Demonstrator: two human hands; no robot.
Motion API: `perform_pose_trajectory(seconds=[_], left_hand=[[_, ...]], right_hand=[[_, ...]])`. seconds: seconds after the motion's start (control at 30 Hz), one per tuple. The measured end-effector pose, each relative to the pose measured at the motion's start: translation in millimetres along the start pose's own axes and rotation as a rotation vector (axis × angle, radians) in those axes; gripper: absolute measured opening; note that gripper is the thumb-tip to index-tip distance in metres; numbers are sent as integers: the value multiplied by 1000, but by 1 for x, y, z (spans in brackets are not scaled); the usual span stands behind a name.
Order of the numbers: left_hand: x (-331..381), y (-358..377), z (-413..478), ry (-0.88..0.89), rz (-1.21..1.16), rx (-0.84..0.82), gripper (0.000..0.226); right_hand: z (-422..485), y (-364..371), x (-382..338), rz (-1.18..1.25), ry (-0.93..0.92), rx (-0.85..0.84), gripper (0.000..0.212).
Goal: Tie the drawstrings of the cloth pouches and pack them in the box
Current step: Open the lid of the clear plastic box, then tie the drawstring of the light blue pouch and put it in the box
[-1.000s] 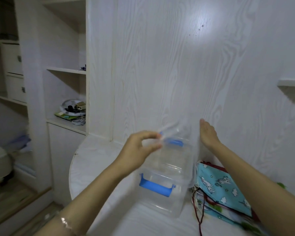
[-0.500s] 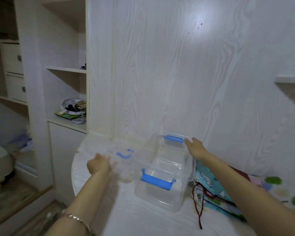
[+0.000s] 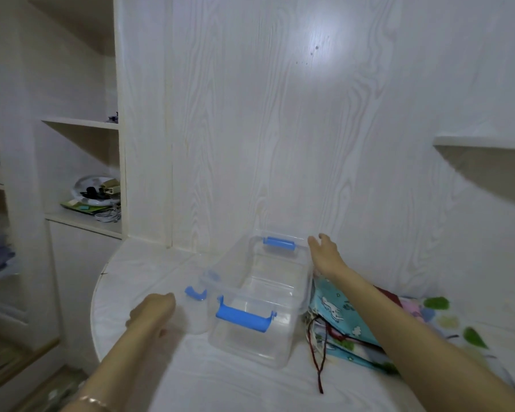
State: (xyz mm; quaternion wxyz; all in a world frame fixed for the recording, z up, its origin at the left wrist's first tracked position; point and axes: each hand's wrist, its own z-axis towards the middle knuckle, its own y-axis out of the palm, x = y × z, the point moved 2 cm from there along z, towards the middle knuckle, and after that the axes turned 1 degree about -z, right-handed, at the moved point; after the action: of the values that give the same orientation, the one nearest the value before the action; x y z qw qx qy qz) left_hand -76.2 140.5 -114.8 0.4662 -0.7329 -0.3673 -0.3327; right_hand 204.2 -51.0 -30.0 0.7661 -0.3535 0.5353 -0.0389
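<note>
A clear plastic box [image 3: 250,346] with blue handles stands open on the white table. Its clear lid [image 3: 195,313], with a blue clip, leans at the box's left side, and my left hand [image 3: 152,312] grips the lid's left edge. My right hand [image 3: 324,254] rests with relaxed fingers on the box's far right corner. To the right of the box lies a stack of printed cloth pouches [image 3: 339,310], the top one blue with unicorns, partly under my right forearm. Their dark red drawstrings [image 3: 318,358] trail loose over the table.
A white wood-grain wall panel [image 3: 280,144] rises right behind the box. The table's rounded edge [image 3: 97,295] drops off at the left. Shelves at the left hold a plate with small items [image 3: 94,191]. A small shelf [image 3: 482,142] juts out at the right.
My left hand lifted the lid off the box, swung it left and lowered it to the table beside the box. My right hand came down from the wall to the box's far corner.
</note>
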Motion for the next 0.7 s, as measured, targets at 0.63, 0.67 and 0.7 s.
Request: perform_pose_trajectory(seconds=[0.63,0.67,0.7], left_hand=[[75,208,-229,1199,1078,-69,41],[70,214,-223,1153,1122,-24,42],[67,217,-217,1123,1147,16,42]], right_hand=[[-104,-96,127,8,-48,162,26],[-107,-96,131,-18,-70,146,27],[-110,-94,132,-38,-89,132,27]])
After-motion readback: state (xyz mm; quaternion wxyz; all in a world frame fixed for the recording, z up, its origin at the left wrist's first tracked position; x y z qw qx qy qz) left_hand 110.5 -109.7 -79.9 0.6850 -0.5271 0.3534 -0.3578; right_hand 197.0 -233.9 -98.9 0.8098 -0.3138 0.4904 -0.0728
